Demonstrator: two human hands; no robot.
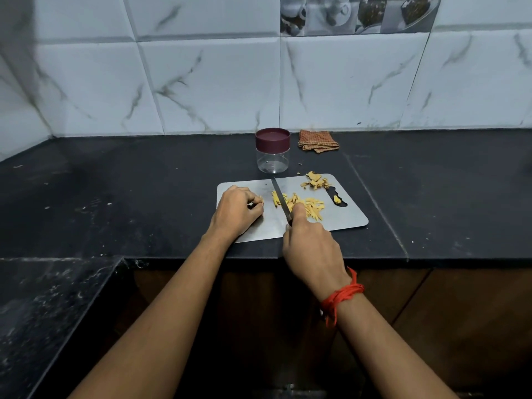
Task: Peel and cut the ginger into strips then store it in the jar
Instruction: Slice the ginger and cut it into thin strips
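Cutting board (351,217) on counter (144,197): ginger strips (309,205) piled mid-board, peels (315,180) at far edge. Right hand (312,249), grip clamped on knife (280,198); left hand (239,210) pinches small ginger piece (260,200) at board's left. Jar (272,151) behind board, lidded, empty: cutting near done, storing left.

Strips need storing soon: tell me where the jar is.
In the head view the jar stands near centre on the counter, just behind the board's far edge and left of the folded cloth.
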